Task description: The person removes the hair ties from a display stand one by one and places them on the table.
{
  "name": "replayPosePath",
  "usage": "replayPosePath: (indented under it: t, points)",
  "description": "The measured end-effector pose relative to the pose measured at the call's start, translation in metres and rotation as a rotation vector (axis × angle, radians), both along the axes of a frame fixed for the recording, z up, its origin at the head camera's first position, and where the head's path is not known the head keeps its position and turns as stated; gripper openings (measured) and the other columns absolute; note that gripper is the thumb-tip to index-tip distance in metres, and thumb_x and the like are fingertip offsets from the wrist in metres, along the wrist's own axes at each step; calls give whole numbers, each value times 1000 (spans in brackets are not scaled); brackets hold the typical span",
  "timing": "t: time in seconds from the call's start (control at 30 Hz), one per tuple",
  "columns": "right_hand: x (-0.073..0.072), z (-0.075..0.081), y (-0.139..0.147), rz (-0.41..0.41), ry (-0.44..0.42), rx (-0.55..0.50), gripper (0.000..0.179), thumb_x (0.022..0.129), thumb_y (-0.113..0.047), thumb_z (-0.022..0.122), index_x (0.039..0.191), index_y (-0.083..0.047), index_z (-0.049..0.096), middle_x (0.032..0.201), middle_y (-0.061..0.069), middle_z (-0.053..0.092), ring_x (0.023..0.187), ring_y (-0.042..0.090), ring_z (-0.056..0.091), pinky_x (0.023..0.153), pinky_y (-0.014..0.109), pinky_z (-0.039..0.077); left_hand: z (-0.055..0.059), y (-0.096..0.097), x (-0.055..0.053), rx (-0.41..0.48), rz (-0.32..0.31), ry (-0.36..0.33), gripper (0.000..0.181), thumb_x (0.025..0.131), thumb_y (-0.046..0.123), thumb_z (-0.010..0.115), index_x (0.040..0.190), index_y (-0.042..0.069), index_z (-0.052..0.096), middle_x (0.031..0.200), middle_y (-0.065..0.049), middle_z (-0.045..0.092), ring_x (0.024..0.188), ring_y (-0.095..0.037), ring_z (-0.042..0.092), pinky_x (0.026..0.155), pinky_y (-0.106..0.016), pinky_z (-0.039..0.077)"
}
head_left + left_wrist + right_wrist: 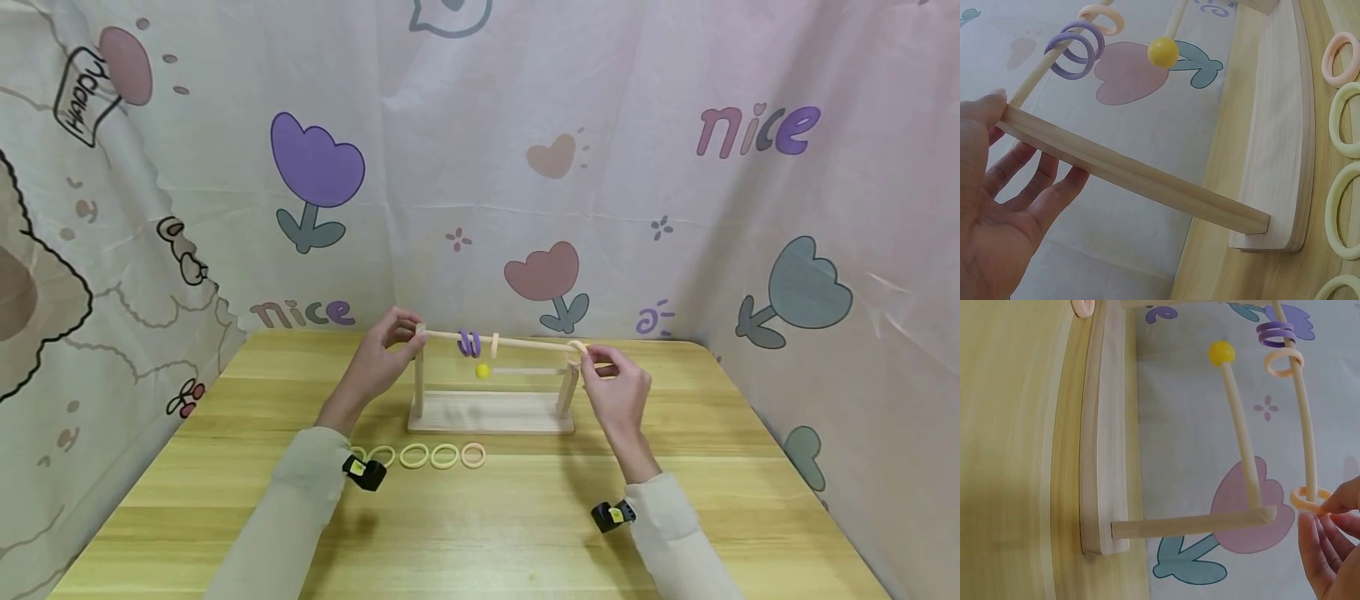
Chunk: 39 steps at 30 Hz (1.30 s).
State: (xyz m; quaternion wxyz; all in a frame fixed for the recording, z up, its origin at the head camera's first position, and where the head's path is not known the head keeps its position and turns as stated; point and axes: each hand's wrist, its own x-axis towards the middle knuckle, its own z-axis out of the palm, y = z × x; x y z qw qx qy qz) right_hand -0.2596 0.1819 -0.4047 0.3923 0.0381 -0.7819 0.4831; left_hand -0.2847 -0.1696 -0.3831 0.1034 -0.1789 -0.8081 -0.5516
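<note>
My left hand (382, 350) grips the top of the left post of a wooden stand (491, 423), thumb near the rod's end and fingers behind the post. From there a thin rod (525, 342) runs right, its far end clear of the right post (1191, 525). Two purple rings (1072, 67) and a peach ring (1269, 363) hang around the rod. At its free end, my right hand (618, 390) pinches another peach ring (1296, 501), which encircles the rod tip. A second rod with a yellow ball (483, 372) on its end extends from the right post.
In front of the stand, several pale yellow rings (415, 445) and one peach ring (473, 445) lie in a row on the wooden table (480, 533). A printed cloth (450, 167) hangs behind the table and along its sides.
</note>
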Motion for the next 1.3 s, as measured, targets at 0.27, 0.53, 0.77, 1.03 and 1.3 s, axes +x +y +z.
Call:
replayPosePath:
  t: [0.27, 0.53, 0.77, 1.03, 1.3]
  points:
    - [0, -2, 7, -10, -21, -33, 10, 87, -1, 75, 95, 4, 78, 85, 23, 77, 57, -18, 57, 48, 9, 49, -2, 0, 0, 4, 5, -6, 27, 103, 27, 64, 123, 11, 55, 117, -15, 63, 118, -36, 65, 88, -34, 56]
    - [-1, -2, 11, -5, -51, -40, 11, 87, -1, 75, 97, 5, 77, 87, 24, 77, 56, -18, 57, 47, 10, 49, -3, -1, 1, 4, 3, -3, 28, 103, 27, 64, 124, 10, 56, 118, -16, 62, 119, -38, 65, 88, -36, 55]
    - [-2, 0, 13, 1, -91, -63, 13, 88, -2, 75, 98, 6, 77, 90, 26, 76, 54, -16, 57, 47, 11, 50, -3, -1, 1, 0, 2, 0, 29, 103, 27, 64, 125, 10, 55, 118, -16, 63, 119, -37, 65, 88, -33, 56]
    - [-3, 1, 18, -4, -144, -71, 15, 90, -5, 75, 101, 5, 77, 94, 26, 77, 53, -15, 57, 48, 12, 51, -3, -1, 1, -9, 2, 8, 28, 104, 27, 64, 125, 11, 55, 119, -15, 63, 119, -36, 66, 89, -35, 55]
    - [-3, 3, 32, 4, -162, -84, 15, 91, -4, 73, 102, 5, 77, 96, 28, 76, 54, -13, 60, 49, 13, 52, -2, 0, 1, -1, 3, 10, 26, 103, 27, 64, 123, 12, 56, 116, -12, 63, 117, -35, 66, 86, -32, 56]
